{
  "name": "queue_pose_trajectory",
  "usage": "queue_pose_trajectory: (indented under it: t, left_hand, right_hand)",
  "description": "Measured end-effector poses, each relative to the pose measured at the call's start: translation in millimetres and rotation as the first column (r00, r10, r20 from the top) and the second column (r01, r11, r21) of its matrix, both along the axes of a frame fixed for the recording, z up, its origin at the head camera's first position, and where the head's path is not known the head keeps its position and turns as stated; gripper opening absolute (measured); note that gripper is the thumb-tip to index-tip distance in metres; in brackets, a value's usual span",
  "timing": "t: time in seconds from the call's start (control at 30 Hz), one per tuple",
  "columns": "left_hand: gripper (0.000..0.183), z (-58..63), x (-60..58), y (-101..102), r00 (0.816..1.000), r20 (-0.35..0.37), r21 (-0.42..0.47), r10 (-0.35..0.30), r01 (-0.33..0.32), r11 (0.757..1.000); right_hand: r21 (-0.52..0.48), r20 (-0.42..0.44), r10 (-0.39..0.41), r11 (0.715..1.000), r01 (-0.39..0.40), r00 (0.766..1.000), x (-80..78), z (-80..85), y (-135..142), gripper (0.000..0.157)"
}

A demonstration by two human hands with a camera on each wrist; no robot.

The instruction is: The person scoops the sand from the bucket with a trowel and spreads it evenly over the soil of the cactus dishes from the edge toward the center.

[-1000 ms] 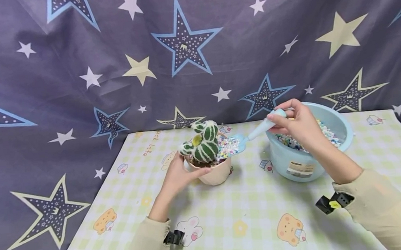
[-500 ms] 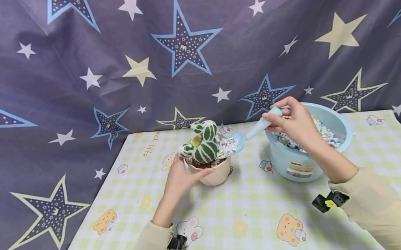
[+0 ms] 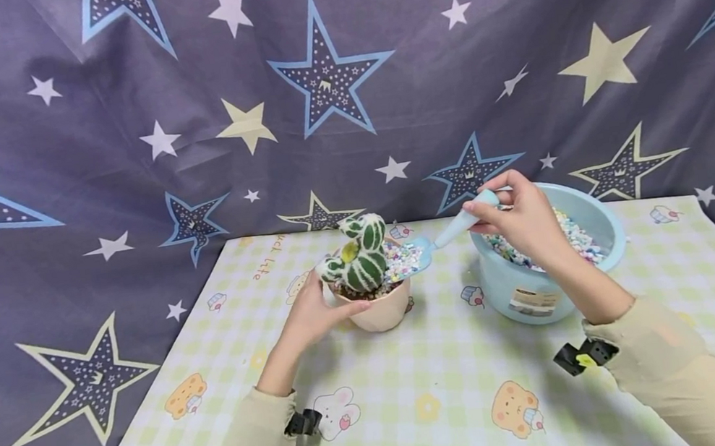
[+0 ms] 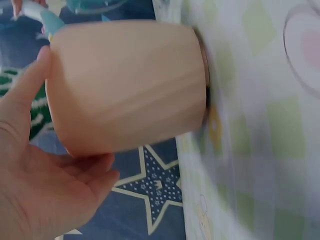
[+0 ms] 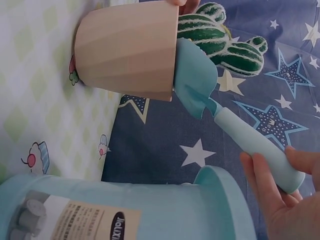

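Note:
My left hand (image 3: 307, 315) holds a pale peach flowerpot (image 3: 385, 313) by its near left side, thumb and fingers around the rim. A green cactus (image 3: 365, 269) with white fuzzy ribs and a yellow tuft stands in the pot. Between thumb and fingers, my right hand (image 3: 523, 219) grips the handle of a light blue trowel (image 3: 461, 225). The trowel's blade (image 5: 196, 75) reaches over the pot's right rim, beside the cactus, bearing small multicoloured pebbles (image 3: 404, 258). In the left wrist view the pot's wall hides most of the blade.
To the right of the pot stands a light blue bucket (image 3: 516, 301) with a label, holding more coloured pebbles (image 3: 578, 237). A green-checked tablecloth (image 3: 437, 360) covers the table. Behind it hangs a dark curtain (image 3: 351, 165) patterned with stars.
My right hand has shifted slightly left and up, so the trowel handle stands a little steeper. The blade stays at the pot's rim, and my left hand keeps its hold.

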State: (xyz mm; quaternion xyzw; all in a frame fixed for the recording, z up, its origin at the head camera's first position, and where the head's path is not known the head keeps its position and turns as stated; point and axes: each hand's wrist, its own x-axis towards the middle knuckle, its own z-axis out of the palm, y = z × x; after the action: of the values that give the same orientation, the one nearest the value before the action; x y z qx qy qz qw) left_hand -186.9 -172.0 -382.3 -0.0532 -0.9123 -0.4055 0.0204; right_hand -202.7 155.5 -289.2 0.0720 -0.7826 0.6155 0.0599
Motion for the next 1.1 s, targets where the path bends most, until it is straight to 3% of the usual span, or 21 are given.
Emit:
queue_pose_trajectory:
  t: [0.17,0.57,0.9,1.1]
  left_hand:
    - [0.107,-1.1,-3.1,-2,1.000,-0.012,0.004,-0.021,0.021,1.000]
    - [0.115,-1.9,2.5,4,0.998,-0.011,-0.041,0.058,-0.059,0.997]
    - [0.119,-0.7,8.1,13,0.991,-0.020,-0.098,0.134,-0.136,0.986]
    - [0.124,-0.1,11.4,17,0.987,-0.029,-0.132,0.157,-0.159,0.978]
  right_hand:
    - [0.029,0.010,0.000,1.000,-0.001,1.000,-1.5,0.7,-1,0.040]
    - [0.057,-0.005,-0.030,0.998,0.031,1.000,-0.7,4.4,-8,0.042]
    - [0.143,-0.081,-0.043,0.988,0.054,0.996,0.6,6.8,-15,0.039]
    - [0.170,-0.083,-0.044,0.984,0.058,0.996,1.9,8.6,-17,0.041]
